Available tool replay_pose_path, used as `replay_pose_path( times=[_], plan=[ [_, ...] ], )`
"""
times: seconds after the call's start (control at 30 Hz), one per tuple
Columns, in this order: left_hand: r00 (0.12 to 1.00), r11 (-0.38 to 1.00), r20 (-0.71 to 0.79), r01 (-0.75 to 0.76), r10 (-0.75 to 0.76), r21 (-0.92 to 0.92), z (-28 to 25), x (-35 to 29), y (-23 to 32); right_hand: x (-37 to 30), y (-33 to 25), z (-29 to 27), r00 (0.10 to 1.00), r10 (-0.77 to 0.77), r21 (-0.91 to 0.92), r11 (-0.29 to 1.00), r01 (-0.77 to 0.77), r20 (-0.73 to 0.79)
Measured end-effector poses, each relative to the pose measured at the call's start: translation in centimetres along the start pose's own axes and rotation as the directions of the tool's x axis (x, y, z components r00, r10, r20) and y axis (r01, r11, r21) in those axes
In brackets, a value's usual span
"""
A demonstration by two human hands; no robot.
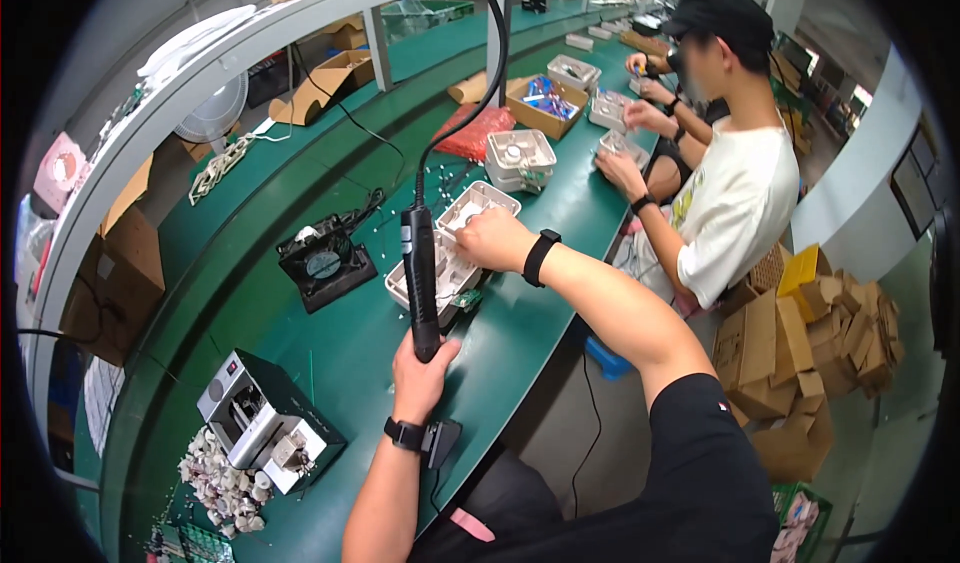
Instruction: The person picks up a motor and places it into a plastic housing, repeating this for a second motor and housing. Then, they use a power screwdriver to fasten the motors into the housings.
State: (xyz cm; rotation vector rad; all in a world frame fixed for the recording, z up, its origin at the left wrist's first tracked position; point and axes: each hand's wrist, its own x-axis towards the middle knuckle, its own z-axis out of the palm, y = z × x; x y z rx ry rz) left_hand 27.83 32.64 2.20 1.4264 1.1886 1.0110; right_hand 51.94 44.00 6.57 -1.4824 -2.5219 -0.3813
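Note:
A black electric screwdriver (pixel 420 273) hangs upright on a thick cable, its lower end in front of my left hand (pixel 421 375). My left thumb points out to the right, and the tool hides most of the other fingers, so I cannot tell whether they grip it. Just beyond lies an open light-grey plastic housing (pixel 398 285) with inner ribs, a small green circuit board (pixel 466 299) at its right edge. My right hand (pixel 490 239) reaches to a second light-grey housing (pixel 492 195), its fingers curled together; whatever they pinch is hidden.
Farther along stand stacked grey housings (pixel 520 158), a red plastic bag (pixel 475 131) and a cardboard box (pixel 545 113) of blue parts. A small black fan (pixel 325 263) sits left. Nearer are a boxy machine (pixel 265 418) and heaped white parts (pixel 222 483). A co-worker (pixel 735 163) sits at right.

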Motion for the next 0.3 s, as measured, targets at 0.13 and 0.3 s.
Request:
replay_pose_path(
  times=[0.13, 0.3],
  plan=[
    [1.0, 1.0, -0.001, -0.004, 0.004, 0.018, 0.6, 4.0, 0.1, 2.4, 3.0, 1.2, 0.999, 0.035, -0.044, 0.998, -0.035, 0.009],
    [0.995, 0.999, -0.094, -0.038, 0.039, 0.014, -0.4, 3.3, 0.2, 4.1, 3.8, 1.7, 0.991, 0.126, -0.065, 0.99, -0.124, 0.035]
  ],
)
